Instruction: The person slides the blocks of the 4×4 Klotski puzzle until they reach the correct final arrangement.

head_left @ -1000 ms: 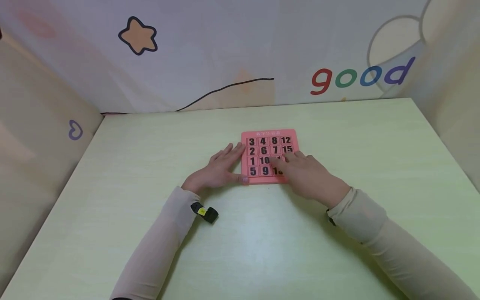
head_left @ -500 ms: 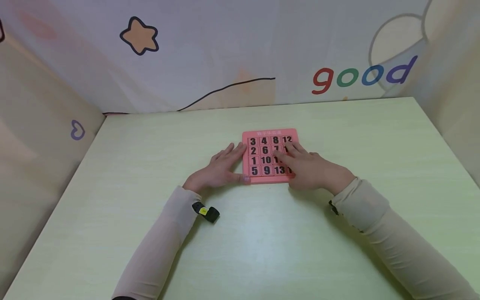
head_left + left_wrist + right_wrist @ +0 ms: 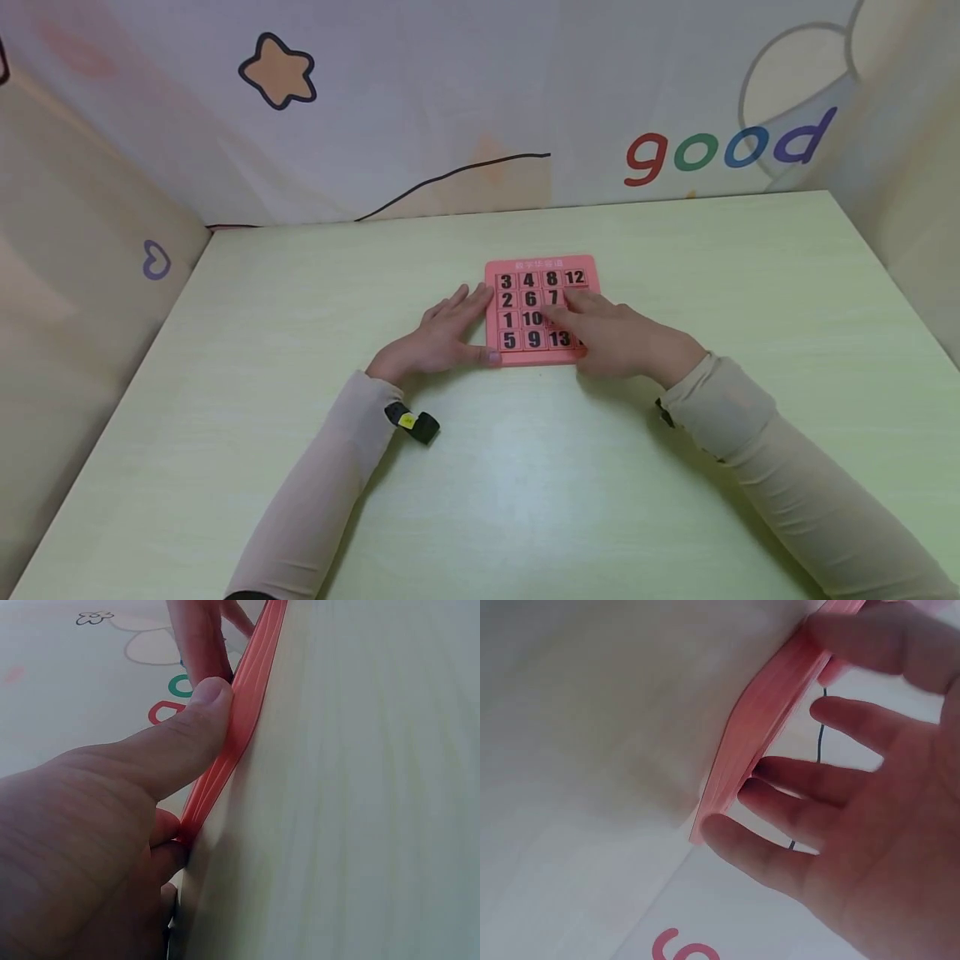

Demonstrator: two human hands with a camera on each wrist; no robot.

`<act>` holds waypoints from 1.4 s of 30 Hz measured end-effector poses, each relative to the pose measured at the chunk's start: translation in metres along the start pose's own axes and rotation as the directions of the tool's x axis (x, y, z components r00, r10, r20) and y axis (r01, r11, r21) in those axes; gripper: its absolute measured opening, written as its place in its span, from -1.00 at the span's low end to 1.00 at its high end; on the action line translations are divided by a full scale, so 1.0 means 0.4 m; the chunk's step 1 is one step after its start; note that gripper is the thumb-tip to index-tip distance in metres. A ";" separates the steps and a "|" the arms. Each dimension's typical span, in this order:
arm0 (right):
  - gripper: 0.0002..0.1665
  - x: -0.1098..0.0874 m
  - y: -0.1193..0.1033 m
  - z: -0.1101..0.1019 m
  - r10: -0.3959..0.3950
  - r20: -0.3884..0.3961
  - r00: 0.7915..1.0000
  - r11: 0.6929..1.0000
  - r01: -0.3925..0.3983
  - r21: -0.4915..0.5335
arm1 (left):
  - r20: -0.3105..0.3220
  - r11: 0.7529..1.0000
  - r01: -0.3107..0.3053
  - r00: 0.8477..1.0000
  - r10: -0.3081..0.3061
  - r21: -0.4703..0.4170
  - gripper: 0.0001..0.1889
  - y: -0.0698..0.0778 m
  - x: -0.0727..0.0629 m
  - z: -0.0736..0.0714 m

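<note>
A pink number sliding puzzle (image 3: 525, 358) lies flat on the table, its black-numbered tiles in rows. My left hand (image 3: 438, 337) rests along its left edge with fingers fairly straight, the thumb at the near left corner. In the left wrist view the left thumb (image 3: 206, 697) touches the puzzle's side (image 3: 247, 712). From the right, my right hand (image 3: 626, 342) reaches over the puzzle, fingertips on or just above the right-hand tiles and hiding several of them. The right wrist view shows the right hand's fingers (image 3: 780, 855) spread beside the pink edge (image 3: 757, 712).
The pale green table (image 3: 480, 500) surrounds the puzzle. Behind it stands a printed backdrop (image 3: 420, 100) with a star and the word "good". Side panels flank the table. A black wrist strap (image 3: 423, 428) sits at the left cuff.
My right hand has moved up over the puzzle's right columns, then slightly back towards me, uncovering the 12 tile again. The left hand has stayed at the left edge.
</note>
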State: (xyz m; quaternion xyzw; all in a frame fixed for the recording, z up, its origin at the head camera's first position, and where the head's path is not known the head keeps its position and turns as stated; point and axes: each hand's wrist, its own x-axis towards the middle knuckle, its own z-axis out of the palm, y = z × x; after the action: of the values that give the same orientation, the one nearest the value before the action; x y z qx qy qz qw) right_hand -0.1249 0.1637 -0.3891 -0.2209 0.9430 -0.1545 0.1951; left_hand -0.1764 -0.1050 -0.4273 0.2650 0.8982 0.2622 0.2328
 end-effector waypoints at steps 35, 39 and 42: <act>0.33 0.052 -0.004 -0.046 0.126 0.106 0.986 0.992 -0.123 -0.036 | -0.008 1.000 0.005 1.000 -0.005 0.003 0.07 0.000 -0.002 -0.005; 0.41 0.078 0.008 -0.064 0.142 0.189 0.972 0.990 -0.139 -0.031 | -0.009 1.000 0.007 1.000 -0.007 0.010 0.07 -0.002 -0.004 -0.004; 0.42 0.091 0.020 -0.072 0.136 0.221 0.966 0.991 -0.129 -0.043 | -0.011 1.000 0.001 1.000 -0.001 0.011 0.07 -0.002 -0.006 -0.005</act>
State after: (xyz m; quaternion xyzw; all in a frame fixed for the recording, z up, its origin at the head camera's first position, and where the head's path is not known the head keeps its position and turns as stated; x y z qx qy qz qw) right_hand -0.1702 0.1591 -0.3778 -0.1762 0.9298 -0.1021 0.3065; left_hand -0.1761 -0.1078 -0.4255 0.2644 0.9010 0.2587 0.2266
